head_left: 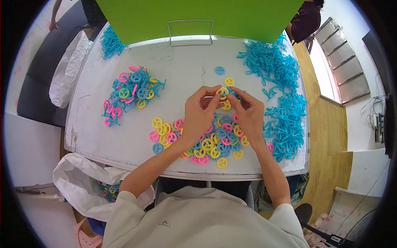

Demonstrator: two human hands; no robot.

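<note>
Over the middle of the white table, my left hand (199, 113) pinches a small yellow plastic wheel (223, 91) between thumb and fingers. My right hand (250, 112) closes in from the other side, its fingertips together on a small blue plastic piece, mostly hidden by the fingers. Below both wrists lies a loose heap of pink, yellow, blue and green wheels (207, 144). Just beyond my fingertips a yellow wheel (229, 82) and a blue wheel (219, 70) lie apart from the heap.
Blue plastic stems (285, 124) cover the table's right side. Wheels joined to stems form a pile (136, 89) at left. A green panel (202, 16) with a wire handle stands at the back. An open white sack (78, 177) with coloured pieces hangs by the near left edge.
</note>
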